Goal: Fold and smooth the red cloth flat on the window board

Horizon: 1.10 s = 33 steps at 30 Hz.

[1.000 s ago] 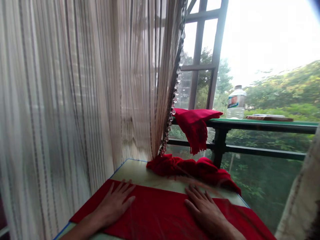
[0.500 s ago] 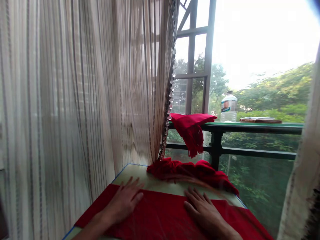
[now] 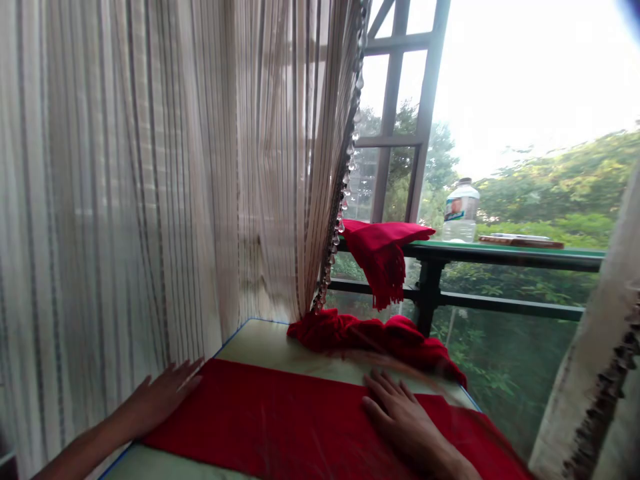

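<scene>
A red cloth point(image 3: 280, 413), probably a scarf, lies spread out flat across a pale green table point(image 3: 265, 343) with a blue edge. My left hand point(image 3: 163, 397) is over the cloth's left end, by the table's left edge, with its fingers stretched out. Flat on the right part of the cloth rests my right hand point(image 3: 397, 410), fingers extended and slightly apart. Neither hand grips anything. At the table's far side lies a crumpled red cloth point(image 3: 370, 337), apart from both hands.
Over the dark green railing point(image 3: 510, 257) hangs a fringed red scarf point(image 3: 383, 257). A clear plastic bottle point(image 3: 460, 212) and a flat brown item point(image 3: 523, 241) stand on the railing's top. Sheer striped curtains point(image 3: 165, 167) border the table's left side.
My left hand has slid left across the cloth to its left end. My right hand stays in about the same place. The view has tilted and shifted slightly.
</scene>
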### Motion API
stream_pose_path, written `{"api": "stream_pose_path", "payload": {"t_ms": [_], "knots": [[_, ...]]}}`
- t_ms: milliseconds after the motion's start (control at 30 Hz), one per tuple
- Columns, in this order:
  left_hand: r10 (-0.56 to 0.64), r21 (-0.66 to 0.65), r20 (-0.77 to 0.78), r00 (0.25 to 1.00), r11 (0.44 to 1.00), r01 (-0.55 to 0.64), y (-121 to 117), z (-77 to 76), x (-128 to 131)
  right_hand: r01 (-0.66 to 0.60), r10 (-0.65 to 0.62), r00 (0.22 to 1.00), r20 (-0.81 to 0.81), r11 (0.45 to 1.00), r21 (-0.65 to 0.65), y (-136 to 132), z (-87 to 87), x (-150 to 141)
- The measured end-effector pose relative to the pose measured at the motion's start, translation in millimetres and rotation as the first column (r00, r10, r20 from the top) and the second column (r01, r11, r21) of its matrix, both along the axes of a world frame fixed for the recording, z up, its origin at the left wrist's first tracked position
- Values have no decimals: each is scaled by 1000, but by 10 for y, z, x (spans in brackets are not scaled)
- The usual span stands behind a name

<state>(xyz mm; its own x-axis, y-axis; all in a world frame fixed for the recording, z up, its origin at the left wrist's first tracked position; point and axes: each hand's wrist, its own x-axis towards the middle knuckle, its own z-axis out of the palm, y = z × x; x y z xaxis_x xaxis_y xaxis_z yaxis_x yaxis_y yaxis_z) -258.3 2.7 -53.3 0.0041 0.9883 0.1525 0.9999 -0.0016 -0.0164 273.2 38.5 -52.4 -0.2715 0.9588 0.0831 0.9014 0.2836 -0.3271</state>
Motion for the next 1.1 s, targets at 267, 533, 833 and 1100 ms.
{"api": "stream_pose_path", "payload": {"t_ms": [267, 533, 833, 1100], "knots": [[-358, 147, 225, 906, 932, 332, 352, 527, 1924, -1, 3, 992, -126, 1000, 16, 8, -44, 17], [-616, -123, 343, 709, 720, 684, 73, 545, 3017, 72, -67, 903, -424, 997, -5, 97, 54, 207], [-552, -60, 408, 727, 779, 624, 271, 36, 2408, 124, -97, 927, -362, 991, 51, 139, -65, 228], [-522, -41, 427, 739, 805, 592, 292, -4, 2489, -89, 90, 996, -24, 995, 42, -175, 86, -492]]}}
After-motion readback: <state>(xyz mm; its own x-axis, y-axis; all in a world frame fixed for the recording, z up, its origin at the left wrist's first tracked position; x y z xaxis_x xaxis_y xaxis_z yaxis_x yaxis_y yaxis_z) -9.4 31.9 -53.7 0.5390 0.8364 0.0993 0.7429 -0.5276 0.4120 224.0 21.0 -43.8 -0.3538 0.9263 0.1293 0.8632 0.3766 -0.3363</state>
